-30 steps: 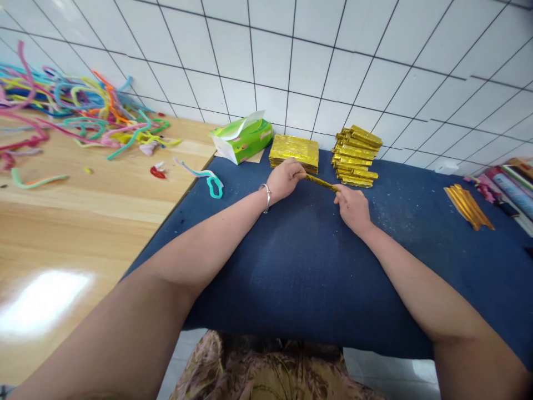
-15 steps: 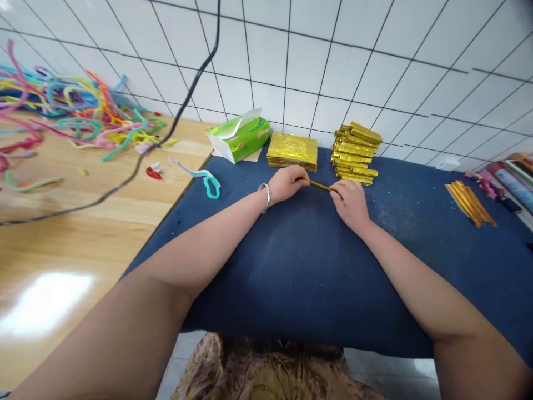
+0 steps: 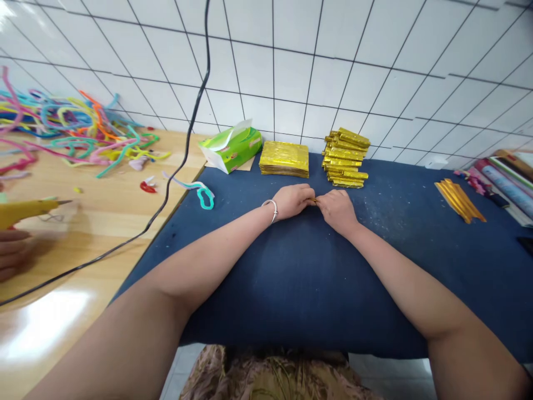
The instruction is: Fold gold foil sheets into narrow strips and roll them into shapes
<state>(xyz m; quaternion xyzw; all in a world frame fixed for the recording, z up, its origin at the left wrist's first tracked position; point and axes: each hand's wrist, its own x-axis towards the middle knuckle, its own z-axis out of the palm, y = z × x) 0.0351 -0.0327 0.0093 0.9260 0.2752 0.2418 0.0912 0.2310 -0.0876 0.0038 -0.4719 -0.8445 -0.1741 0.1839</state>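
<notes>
A narrow folded strip of gold foil paper is pinched between my two hands above the dark blue cloth. My left hand, with a silver bangle at its wrist, grips one end. On the other end my right hand is closed, its fingertips almost touching the left ones. Most of the strip is hidden by my fingers. Just behind the hands lies a flat stack of gold foil sheets. To its right is a pile of folded gold strips.
A green tissue box stands beside the stack. Fuzzy coloured pipe cleaners cover the wooden table at left. There another person's hand holds a yellow glue gun. A black cable crosses the view. More orange-gold strips lie at right.
My hands have come together along the gold strip, so less of it shows. A co-worker's hand with the glue gun has entered at left. The view has shifted slightly.
</notes>
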